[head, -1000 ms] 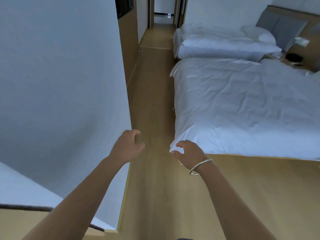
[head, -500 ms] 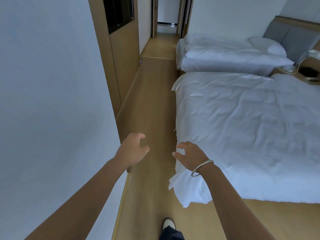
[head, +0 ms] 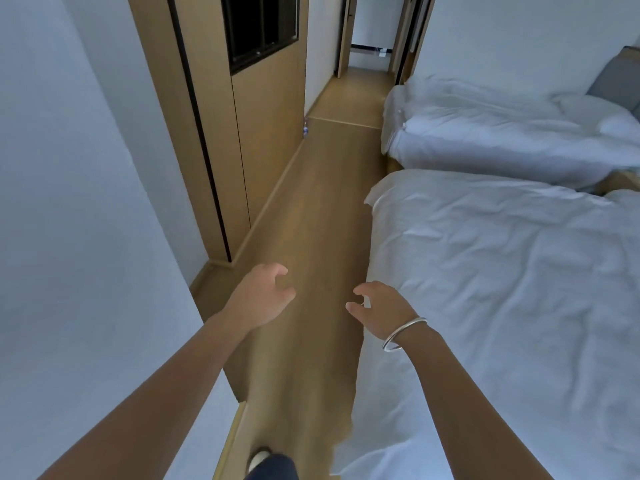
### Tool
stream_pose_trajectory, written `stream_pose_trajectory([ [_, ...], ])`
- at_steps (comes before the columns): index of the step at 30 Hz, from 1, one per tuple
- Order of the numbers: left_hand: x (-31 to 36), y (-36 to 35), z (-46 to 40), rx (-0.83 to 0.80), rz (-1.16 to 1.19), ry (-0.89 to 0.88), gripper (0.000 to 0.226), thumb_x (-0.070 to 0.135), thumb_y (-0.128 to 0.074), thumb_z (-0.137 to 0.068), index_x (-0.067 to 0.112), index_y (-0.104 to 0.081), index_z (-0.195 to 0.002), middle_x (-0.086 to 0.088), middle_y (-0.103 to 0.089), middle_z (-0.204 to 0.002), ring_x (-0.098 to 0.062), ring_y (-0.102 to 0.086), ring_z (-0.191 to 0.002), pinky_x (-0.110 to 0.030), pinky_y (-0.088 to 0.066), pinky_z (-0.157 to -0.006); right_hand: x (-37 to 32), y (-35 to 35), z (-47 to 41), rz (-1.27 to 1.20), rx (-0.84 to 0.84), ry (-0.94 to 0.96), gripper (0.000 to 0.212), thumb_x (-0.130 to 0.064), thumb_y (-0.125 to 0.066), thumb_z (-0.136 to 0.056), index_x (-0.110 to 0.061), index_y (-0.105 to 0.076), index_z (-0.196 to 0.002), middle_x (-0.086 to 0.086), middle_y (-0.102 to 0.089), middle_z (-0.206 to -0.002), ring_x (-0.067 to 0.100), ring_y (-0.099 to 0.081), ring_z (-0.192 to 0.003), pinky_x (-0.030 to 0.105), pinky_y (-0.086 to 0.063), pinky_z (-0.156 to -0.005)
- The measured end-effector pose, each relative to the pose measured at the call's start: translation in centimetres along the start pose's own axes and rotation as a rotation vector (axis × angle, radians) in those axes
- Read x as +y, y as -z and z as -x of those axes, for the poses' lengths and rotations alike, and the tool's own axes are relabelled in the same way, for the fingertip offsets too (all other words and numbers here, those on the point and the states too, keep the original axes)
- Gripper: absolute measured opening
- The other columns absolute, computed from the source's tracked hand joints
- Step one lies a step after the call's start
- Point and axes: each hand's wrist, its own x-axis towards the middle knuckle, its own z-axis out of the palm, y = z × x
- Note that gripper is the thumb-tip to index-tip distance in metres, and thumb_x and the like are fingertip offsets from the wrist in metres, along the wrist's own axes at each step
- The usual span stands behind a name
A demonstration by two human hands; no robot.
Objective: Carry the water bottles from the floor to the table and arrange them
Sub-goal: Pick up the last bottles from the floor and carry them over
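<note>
Both hands — left hand (head: 258,299), right hand (head: 382,311) — empty; no writing legible.

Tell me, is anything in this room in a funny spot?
Yes. A small water bottle stands on the wooden floor against the wall, far down the aisle beside the beds. Both hands hold nothing.

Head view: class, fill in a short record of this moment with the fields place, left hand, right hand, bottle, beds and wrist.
place: wooden floor of a narrow aisle between a wall and the beds
left hand: empty, fingers loosely curled, held out over the floor
right hand: empty, fingers loosely curled, beside the near bed
bottle: a small bottle-like object stands far off on the floor by the wooden panel; too small to be sure
beds: near bed and far bed, both in white linen
wrist: silver bangle on the right wrist
</note>
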Motion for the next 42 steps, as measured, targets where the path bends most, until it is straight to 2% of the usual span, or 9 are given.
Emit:
stream_pose_trajectory([
  [6,0.0,1.8,-12.9,-0.031,0.004,0.003,0.049,0.029,-0.052,-0.091,0.018,-0.04,-0.137,-0.002,-0.041,-0.143,-0.019,-0.047,-0.123,-0.03,-0.039,-0.093,-0.3,2.2,-11.8,-0.005,-0.026,-0.034,0.045,-0.035,-0.049,-0.093,-0.012,-0.048,-0.132,0.008,-0.049,-0.136,0.023,-0.045,-0.124,0.033,-0.035,-0.106],
  [11,0.5,4.4,-23.9,-0.082,-0.01,-0.01,0.049,0.03,-0.051,-0.091,0.019,-0.04,-0.137,0.0,-0.04,-0.143,-0.017,-0.047,-0.122,-0.03,-0.041,-0.093,-2.0,5.4,-22.1,-0.039,-0.013,-0.09,0.04,-0.032,-0.051,-0.092,-0.008,-0.056,-0.124,0.012,-0.053,-0.131,0.025,-0.051,-0.12,0.032,-0.039,-0.102],
  [16,1.3,6.6,-33.6,-0.099,0.005,-0.006,0.047,0.03,-0.052,-0.09,0.018,-0.043,-0.134,-0.001,-0.044,-0.14,-0.019,-0.045,-0.126,-0.035,-0.039,-0.101,-2.7,7.5,-30.5,-0.062,0.03,-0.1,0.033,-0.026,-0.051,-0.091,0.0,-0.061,-0.109,0.016,-0.061,-0.115,0.032,-0.057,-0.107,0.036,-0.044,-0.092],
  [21,1.1,6.0,-41.1,-0.147,0.037,0.02,0.045,0.025,-0.055,-0.09,0.014,-0.046,-0.133,-0.005,-0.046,-0.139,-0.021,-0.044,-0.127,-0.032,-0.035,-0.102,-1.4,7.5,-38.2,-0.116,0.03,-0.133,0.026,-0.026,-0.055,-0.085,-0.002,-0.059,-0.094,0.015,-0.063,-0.098,0.031,-0.059,-0.094,0.03,-0.043,-0.078],
  [25,1.2,5.1,-47.4,-0.14,0.062,0.035,0.044,0.025,-0.057,-0.089,0.014,-0.047,-0.131,-0.005,-0.048,-0.138,-0.021,-0.046,-0.126,-0.029,-0.035,-0.098,0.5,8.4,-44.5,-0.11,-0.002,-0.129,0.03,-0.031,-0.055,-0.084,-0.007,-0.061,-0.101,0.012,-0.064,-0.104,0.027,-0.058,-0.099,0.031,-0.048,-0.084],
  [29,2.7,3.9,-55.0,-0.166,0.064,0.03,0.045,0.027,-0.058,-0.088,0.014,-0.048,-0.13,-0.006,-0.049,-0.137,-0.022,-0.047,-0.125,-0.033,-0.038,-0.102,3.1,10.8,-51.2,-0.112,-0.004,-0.131,0.034,-0.032,-0.056,-0.083,-0.011,-0.06,-0.111,0.009,-0.064,-0.112,0.025,-0.058,-0.106,0.03,-0.045,-0.087],
  [37,9.7,3.9,-72.7,-0.074,0.089,-0.011,0.041,0.023,-0.062,-0.086,0.01,-0.054,-0.124,-0.009,-0.056,-0.129,-0.022,-0.052,-0.119,-0.031,-0.04,-0.099,8.3,20.7,-67.1,-0.034,0.031,-0.076,0.04,-0.033,-0.053,-0.087,-0.013,-0.055,-0.122,0.008,-0.059,-0.123,0.026,-0.055,-0.113,0.033,-0.043,-0.094],
  [42,11.7,3.7,-81.1,-0.037,0.078,0.016,0.041,0.022,-0.064,-0.085,0.01,-0.055,-0.122,-0.008,-0.058,-0.127,-0.021,-0.053,-0.118,-0.029,-0.04,-0.098,10.4,24.1,-75.2,-0.035,0.03,-0.057,0.044,-0.035,-0.054,-0.087,-0.015,-0.053,-0.126,0.008,-0.058,-0.125,0.024,-0.055,-0.114,0.033,-0.043,-0.095],
])
